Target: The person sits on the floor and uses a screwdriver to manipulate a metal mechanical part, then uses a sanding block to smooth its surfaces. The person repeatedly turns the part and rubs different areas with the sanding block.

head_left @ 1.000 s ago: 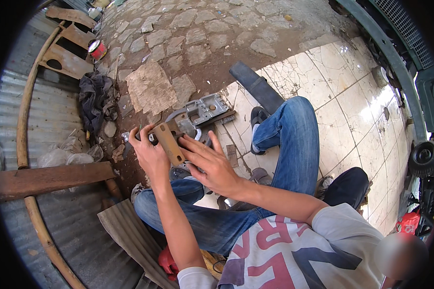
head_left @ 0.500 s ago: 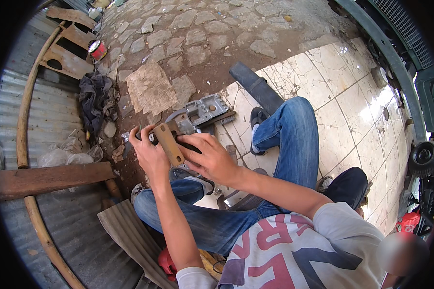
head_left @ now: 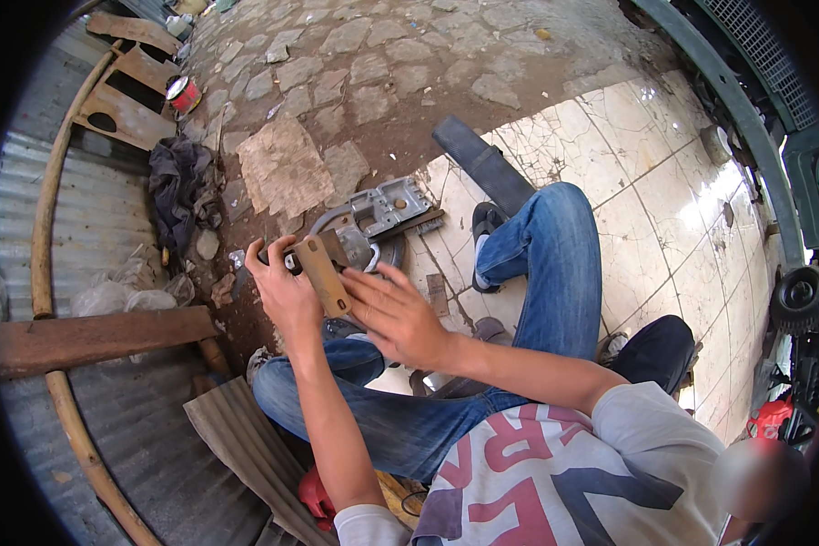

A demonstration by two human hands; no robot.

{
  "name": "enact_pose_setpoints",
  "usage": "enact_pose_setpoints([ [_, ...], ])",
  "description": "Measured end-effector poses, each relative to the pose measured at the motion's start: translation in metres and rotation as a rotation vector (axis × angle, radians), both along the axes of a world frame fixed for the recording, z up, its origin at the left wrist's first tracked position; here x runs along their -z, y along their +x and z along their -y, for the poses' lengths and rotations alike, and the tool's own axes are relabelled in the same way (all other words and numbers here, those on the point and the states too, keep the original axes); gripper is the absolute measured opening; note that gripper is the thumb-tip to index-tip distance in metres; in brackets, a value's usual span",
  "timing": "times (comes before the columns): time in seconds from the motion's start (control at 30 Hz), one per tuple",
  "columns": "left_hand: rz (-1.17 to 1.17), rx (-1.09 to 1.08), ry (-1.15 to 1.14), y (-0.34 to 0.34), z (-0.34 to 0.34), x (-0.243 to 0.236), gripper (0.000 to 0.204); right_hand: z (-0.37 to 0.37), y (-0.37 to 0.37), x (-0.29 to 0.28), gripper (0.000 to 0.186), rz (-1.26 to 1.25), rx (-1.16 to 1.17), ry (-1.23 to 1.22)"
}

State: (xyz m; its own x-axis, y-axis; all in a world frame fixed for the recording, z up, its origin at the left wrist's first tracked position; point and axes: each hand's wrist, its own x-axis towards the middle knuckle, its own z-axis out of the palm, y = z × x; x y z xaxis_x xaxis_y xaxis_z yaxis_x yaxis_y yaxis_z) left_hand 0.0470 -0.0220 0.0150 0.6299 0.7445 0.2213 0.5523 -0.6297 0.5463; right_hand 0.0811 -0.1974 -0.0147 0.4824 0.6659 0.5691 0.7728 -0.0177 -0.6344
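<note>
A tan metal bracket with a slotted hole at each end is held up in my left hand. The fingers of that hand wrap over its far side, where a dark part shows only in a sliver. Beside the bracket's lower right edge is my right hand, its fingers stretched out and slightly apart; whether their tips touch the bracket is hard to tell. Beyond both hands a grey cast metal housing lies on the ground, with a curved arm and a rounded section partly hidden behind the bracket.
A black rubber-like strip lies across the cracked white tiles. At left are a wooden plank, dark cloth and corrugated metal sheeting. A red can stands farther off. Vehicle parts line the right edge.
My right hand has drawn back slightly from the bracket, and its fingers have straightened and spread. The left hand still holds the bracket in nearly the same place.
</note>
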Motion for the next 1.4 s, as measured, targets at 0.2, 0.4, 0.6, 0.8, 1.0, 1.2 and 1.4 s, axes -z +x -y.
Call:
enact_pose_setpoints([
  [0.2,-0.007,-0.013,-0.003,-0.001,-0.006,0.005,0.029,-0.003,-0.003,-0.003,0.070,-0.079,0.021,-0.032],
  [0.4,-0.005,-0.024,-0.005,-0.002,-0.009,0.008,0.029,-0.002,0.001,-0.001,0.069,-0.052,0.038,-0.072],
  [0.6,-0.017,-0.032,0.011,-0.002,-0.008,0.007,0.029,-0.003,-0.001,0.001,0.064,-0.073,0.017,0.002],
  [0.8,-0.001,-0.018,0.034,-0.003,-0.009,0.006,0.027,-0.006,-0.004,0.003,0.058,-0.139,0.015,0.029],
  [1.0,-0.012,-0.044,0.014,-0.002,-0.008,0.005,0.026,-0.009,-0.002,-0.001,0.055,-0.336,-0.024,0.151],
  [1.2,0.008,-0.039,0.005,-0.001,-0.005,0.001,0.028,-0.003,-0.017,-0.015,0.049,-1.069,-0.013,0.286],
  [1.4,-0.015,-0.020,0.014,0.006,0.004,-0.004,0.028,0.000,-0.016,-0.034,0.046,-1.171,-0.034,0.355],
])
